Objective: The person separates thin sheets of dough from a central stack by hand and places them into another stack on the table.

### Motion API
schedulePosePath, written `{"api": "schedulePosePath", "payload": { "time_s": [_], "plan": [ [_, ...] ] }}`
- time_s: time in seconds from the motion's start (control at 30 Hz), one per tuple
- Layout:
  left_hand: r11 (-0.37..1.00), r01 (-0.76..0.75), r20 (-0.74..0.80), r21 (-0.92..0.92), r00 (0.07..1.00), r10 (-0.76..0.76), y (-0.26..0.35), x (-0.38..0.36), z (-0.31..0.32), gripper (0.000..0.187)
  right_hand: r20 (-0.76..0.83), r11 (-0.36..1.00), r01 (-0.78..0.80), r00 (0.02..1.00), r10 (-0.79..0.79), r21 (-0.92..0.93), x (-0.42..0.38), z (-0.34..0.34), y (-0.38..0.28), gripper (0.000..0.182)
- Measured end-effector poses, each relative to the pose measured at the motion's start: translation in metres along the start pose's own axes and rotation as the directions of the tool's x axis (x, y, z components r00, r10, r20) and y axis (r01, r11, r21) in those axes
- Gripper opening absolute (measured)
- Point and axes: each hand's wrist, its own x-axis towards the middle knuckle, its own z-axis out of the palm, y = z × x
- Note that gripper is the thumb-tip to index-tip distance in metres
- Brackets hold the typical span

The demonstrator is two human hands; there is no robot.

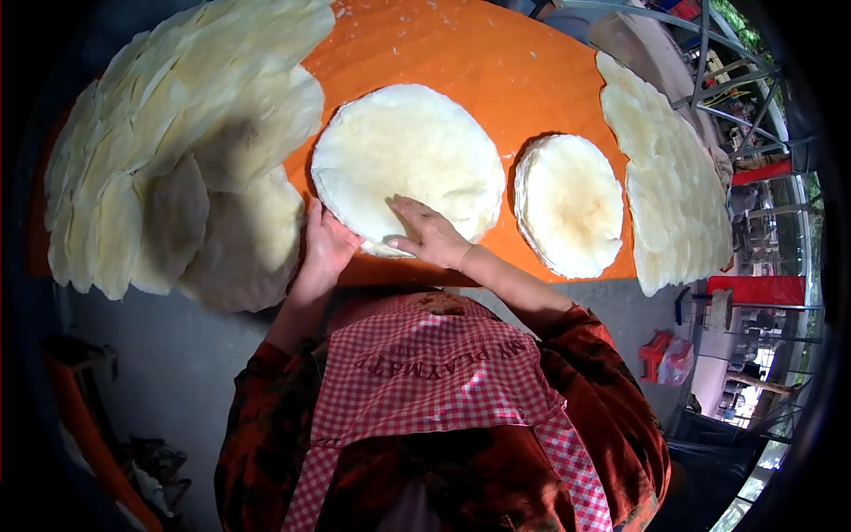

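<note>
Nearest me: checked apron (425, 372), then both grips at the near edge of the middle stack (408, 151).

Left grip (330, 242): open, palm up, against the stack's near-left rim. Can't tell if any part of it is tucked under the bottom layers. Right grip (432, 238): palm down, fingers apart, resting on the top sheet close to the near edge. Neither of the 2 is clenched; no pinch on any sheet that I can see.

Step in hand, my read: steadying the stack by its rim, 1 grip at the side, 1 on top. Next move calls for light, even pressure; the sheets look thin, and a hard push could crease the top or shear the layers.

Stack sits on the orange-covered counter (443, 53), near side, edges slightly ragged. Right of it, apart, 1 smaller stack (572, 204), browner at centre. Left, a wide spread of overlapping sheets (168, 133), partly in shadow. Far right, 1 more overlapping row (669, 186). Beyond that, metal framing (705, 53).
</note>
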Motion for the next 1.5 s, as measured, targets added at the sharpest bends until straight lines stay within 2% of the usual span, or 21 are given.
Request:
{"api": "schedulePosePath", "payload": {
  "time_s": [0.07,0.2,0.23,0.33,0.47,0.53,0.67,0.73,0.77,0.83,0.9,0.93,0.97,1.03,1.1,1.17,1.2,1.23,1.3,1.4,1.5],
  "plan": [
    [1.000,-0.016,0.030,-0.012,0.999,0.016,-0.004,-0.003,0.000,0.054,-0.035,1.000,-0.022,0.999,0.022,0.002,0.003,0.002,0.000,0.076],
    [0.998,0.030,0.130,-0.059,0.991,-0.022,-0.005,0.006,-0.024,0.051,-0.050,0.978,0.046,0.997,-0.057,-0.203,0.001,-0.001,-0.030,0.075],
    [0.997,0.044,0.152,-0.060,0.988,-0.034,-0.004,0.006,-0.023,0.051,-0.060,0.983,0.025,0.998,-0.036,-0.182,0.004,0.005,-0.031,0.074],
    [1.000,0.023,0.085,0.019,0.996,-0.025,-0.003,0.003,-0.016,0.048,-0.090,0.994,-0.013,0.996,0.003,-0.108,0.014,0.013,-0.029,0.069],
    [0.999,0.045,-0.004,0.022,0.999,-0.045,-0.005,0.004,-0.019,0.043,-0.168,0.994,0.048,0.984,-0.064,-0.099,0.014,0.014,-0.024,0.062],
    [0.993,0.037,-0.009,0.115,0.999,-0.036,-0.007,0.009,-0.031,0.042,-0.220,0.993,0.080,0.971,-0.098,-0.089,0.013,0.012,-0.025,0.059],
    [0.957,-0.012,-0.118,0.288,0.992,0.048,-0.018,0.018,-0.039,0.032,-0.229,0.947,0.107,0.956,-0.181,-0.302,0.021,0.010,-0.035,0.054],
    [0.926,0.033,-0.200,0.376,0.979,0.046,-0.016,0.016,-0.034,0.028,-0.218,0.921,0.124,0.952,-0.216,-0.369,0.031,-0.001,-0.036,0.051],
    [0.906,0.061,-0.239,0.418,0.970,0.045,-0.015,0.015,-0.030,0.027,-0.069,0.955,0.003,0.997,-0.025,-0.296,0.039,-0.016,-0.037,0.044],
    [0.911,0.061,-0.234,0.408,0.971,0.040,-0.015,0.017,-0.028,0.025,-0.036,0.960,-0.147,0.989,0.143,-0.237,0.060,-0.079,-0.062,0.038],
    [0.914,0.067,-0.264,0.400,0.964,0.044,-0.016,0.016,-0.033,0.025,-0.309,0.944,0.009,0.944,-0.117,-0.329,0.061,-0.103,-0.048,0.038],
    [0.912,0.076,-0.286,0.404,0.957,0.047,-0.017,0.018,-0.037,0.025,-0.299,0.928,-0.023,0.949,-0.097,-0.372,0.054,-0.112,-0.076,0.045],
    [0.908,0.083,-0.303,0.410,0.952,0.050,-0.018,0.022,-0.040,0.025,-0.325,0.861,0.031,0.918,-0.225,-0.508,0.048,-0.094,-0.075,0.046],
    [0.928,0.059,-0.235,0.367,0.972,0.031,-0.018,0.025,-0.048,0.026,-0.276,0.769,0.005,0.932,-0.235,-0.639,0.037,-0.052,-0.074,0.046],
    [0.936,0.047,-0.191,0.349,0.981,0.022,-0.017,0.023,-0.049,0.028,-0.231,0.789,0.013,0.953,-0.196,-0.614,0.027,-0.003,-0.045,0.047],
    [0.933,0.051,-0.181,0.357,0.983,0.015,-0.015,0.018,-0.049,0.029,-0.267,0.835,0.017,0.944,-0.195,-0.550,0.017,0.035,-0.012,0.048],
    [0.931,0.047,-0.170,0.362,0.985,0.017,-0.017,0.022,-0.058,0.032,-0.252,0.812,0.018,0.946,-0.202,-0.583,0.014,0.038,-0.010,0.049],
    [0.961,0.045,-0.153,0.272,0.988,-0.003,-0.014,0.019,-0.054,0.033,-0.240,0.790,0.015,0.949,-0.204,-0.613,0.012,0.039,-0.012,0.051],
    [0.994,0.057,-0.106,0.090,0.993,-0.048,-0.008,0.015,-0.044,0.035,-0.245,0.833,0.019,0.952,-0.183,-0.552,0.012,0.038,-0.013,0.050],
    [0.996,-0.022,-0.186,0.088,0.982,0.038,0.000,0.002,0.011,0.036,-0.236,0.849,0.042,0.952,-0.194,-0.527,0.016,0.036,-0.011,0.049],
    [0.887,0.017,-0.287,0.461,0.949,0.131,-0.007,0.025,0.000,0.040,-0.217,0.807,0.012,0.961,-0.173,-0.590,0.019,0.040,-0.021,0.047]
  ]
}}
